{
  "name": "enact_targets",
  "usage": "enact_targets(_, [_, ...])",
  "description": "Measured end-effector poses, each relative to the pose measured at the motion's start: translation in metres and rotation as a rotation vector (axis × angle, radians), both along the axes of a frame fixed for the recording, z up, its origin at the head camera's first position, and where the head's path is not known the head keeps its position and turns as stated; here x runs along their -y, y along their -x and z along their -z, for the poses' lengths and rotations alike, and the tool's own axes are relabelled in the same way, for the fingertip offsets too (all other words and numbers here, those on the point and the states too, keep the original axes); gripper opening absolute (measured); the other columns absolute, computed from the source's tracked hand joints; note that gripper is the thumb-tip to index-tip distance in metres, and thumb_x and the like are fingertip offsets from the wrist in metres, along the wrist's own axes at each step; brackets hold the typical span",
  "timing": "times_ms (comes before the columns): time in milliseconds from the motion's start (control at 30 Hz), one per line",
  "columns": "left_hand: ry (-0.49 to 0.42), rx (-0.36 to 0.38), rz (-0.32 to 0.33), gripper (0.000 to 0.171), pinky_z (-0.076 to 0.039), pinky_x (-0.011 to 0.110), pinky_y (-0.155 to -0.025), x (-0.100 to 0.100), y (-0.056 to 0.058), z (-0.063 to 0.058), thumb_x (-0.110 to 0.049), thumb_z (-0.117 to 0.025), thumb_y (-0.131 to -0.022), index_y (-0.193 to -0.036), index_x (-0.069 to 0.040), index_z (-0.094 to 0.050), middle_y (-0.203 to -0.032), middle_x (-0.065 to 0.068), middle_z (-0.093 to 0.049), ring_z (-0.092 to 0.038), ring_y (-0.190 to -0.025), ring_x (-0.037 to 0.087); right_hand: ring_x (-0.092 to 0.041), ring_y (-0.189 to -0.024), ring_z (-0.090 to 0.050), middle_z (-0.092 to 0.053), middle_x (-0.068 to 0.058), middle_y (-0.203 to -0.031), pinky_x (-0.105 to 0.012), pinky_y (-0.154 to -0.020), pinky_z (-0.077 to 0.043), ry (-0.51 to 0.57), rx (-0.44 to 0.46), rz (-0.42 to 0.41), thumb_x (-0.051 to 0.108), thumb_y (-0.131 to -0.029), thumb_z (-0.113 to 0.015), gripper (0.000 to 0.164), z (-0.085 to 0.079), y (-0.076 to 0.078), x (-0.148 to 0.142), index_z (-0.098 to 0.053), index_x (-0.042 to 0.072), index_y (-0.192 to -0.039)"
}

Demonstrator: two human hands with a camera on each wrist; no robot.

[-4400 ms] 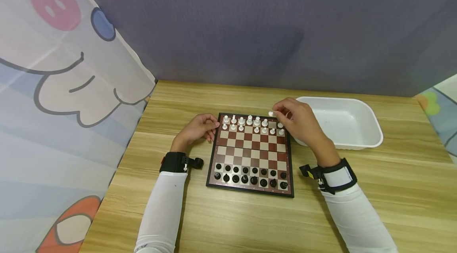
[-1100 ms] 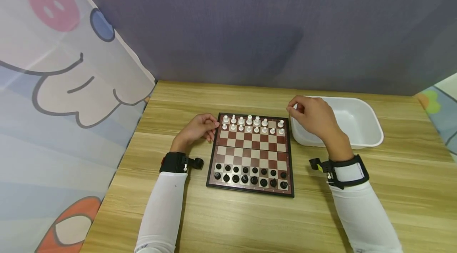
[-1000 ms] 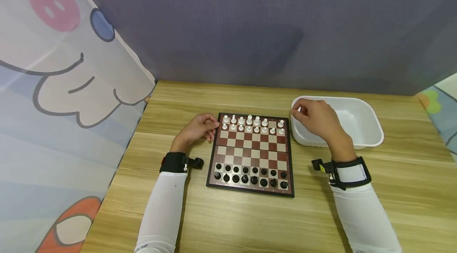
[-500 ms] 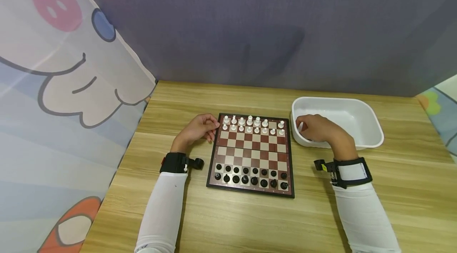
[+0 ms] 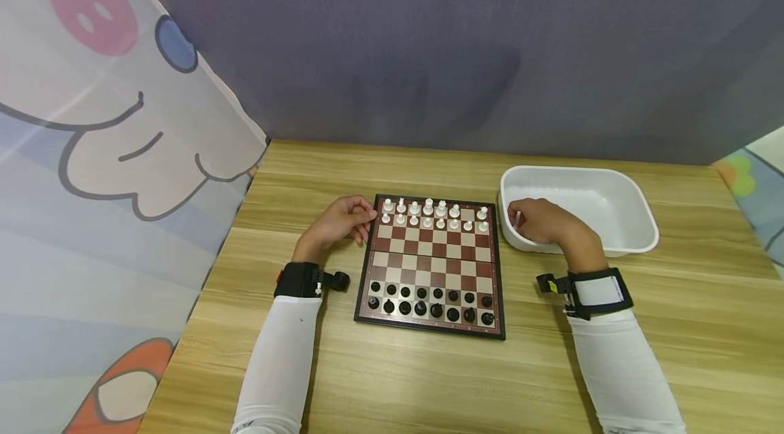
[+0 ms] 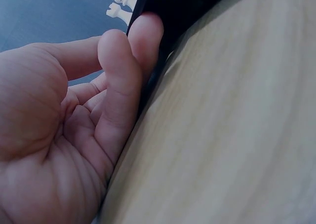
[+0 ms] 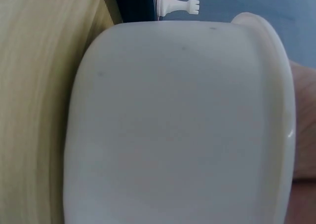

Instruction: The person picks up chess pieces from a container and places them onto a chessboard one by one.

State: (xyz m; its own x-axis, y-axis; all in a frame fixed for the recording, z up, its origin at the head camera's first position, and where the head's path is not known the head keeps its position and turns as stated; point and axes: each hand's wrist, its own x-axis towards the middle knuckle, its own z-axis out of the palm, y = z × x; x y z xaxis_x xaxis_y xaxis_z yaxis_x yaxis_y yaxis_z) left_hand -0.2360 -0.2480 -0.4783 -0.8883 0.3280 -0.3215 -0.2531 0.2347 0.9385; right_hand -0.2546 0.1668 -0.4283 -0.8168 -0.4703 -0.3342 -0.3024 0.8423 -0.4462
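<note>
My left hand (image 5: 340, 222) holds the left edge of a chessboard (image 5: 429, 264) with thumb and finger, near its far corner. In the left wrist view the fingertips (image 6: 147, 36) lie against the board's black side. White chess pieces (image 5: 429, 206) stand in two rows at the far end, with one gap in the back row. Black chess pieces (image 5: 420, 308) fill two rows at the near end. Inside the near left part of a white plastic basin (image 5: 603, 206) is my right hand (image 5: 542, 222), fingers pointing down. I cannot tell whether its bent fingers hold anything.
The basin stands just right of the board on a wooden table (image 5: 441, 386). A grey partition (image 5: 429, 46) rises along the table's back edge. A cartoon-printed sheet (image 5: 110, 216) hangs at the left. Beside the basin, a white rook (image 7: 177, 5) shows in the right wrist view.
The right hand has moved from above the board's far right, where it held a white piece, down into the basin. The gap in the white front row is filled. The left hand stays put.
</note>
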Motion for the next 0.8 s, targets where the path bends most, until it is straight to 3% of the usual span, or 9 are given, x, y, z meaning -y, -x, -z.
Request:
enact_targets(400, [0.005, 0.005, -0.003, 0.015, -0.059, 0.026, -0.053, -0.0009, -0.0006, -0.0021, -0.011, -0.058, -0.105, -0.112, 0.001, -0.058, -0.077, 0.005, -0.061, -0.064, -0.059, 0.017, -0.021, -0.075, -0.052, -0.058, -0.005, -0.081, -0.032, -0.067, -0.041, -0.02, -0.039, -0.007, -0.002, -0.086, -0.05, 0.017, 0.0011, 0.0017, 0.0, -0.062, 0.009, -0.088])
enact_targets(567, [0.002, 0.008, -0.007, 0.014, -0.059, 0.026, -0.053, -0.0009, -0.0006, -0.0012, -0.011, -0.058, -0.105, -0.112, 0.001, -0.058, -0.077, 0.005, -0.061, -0.064, -0.059, 0.017, -0.022, -0.078, -0.055, -0.063, -0.005, -0.083, -0.033, -0.07, -0.044, 0.003, -0.063, 0.028, 0.004, -0.088, -0.058, 0.009, -0.0023, 0.0012, -0.0018, -0.066, 0.008, -0.091])
enact_targets(800, [0.004, 0.004, -0.01, 0.014, -0.059, 0.026, -0.053, -0.0005, 0.0005, 0.0004, -0.011, -0.059, -0.105, -0.112, 0.001, -0.058, -0.077, 0.006, -0.061, -0.064, -0.059, 0.017, -0.019, -0.073, -0.056, -0.063, -0.001, -0.073, -0.032, -0.07, -0.043, 0.058, -0.106, 0.078, 0.008, -0.091, -0.065, 0.004, -0.0077, 0.0021, -0.0059, -0.067, 0.008, -0.088])
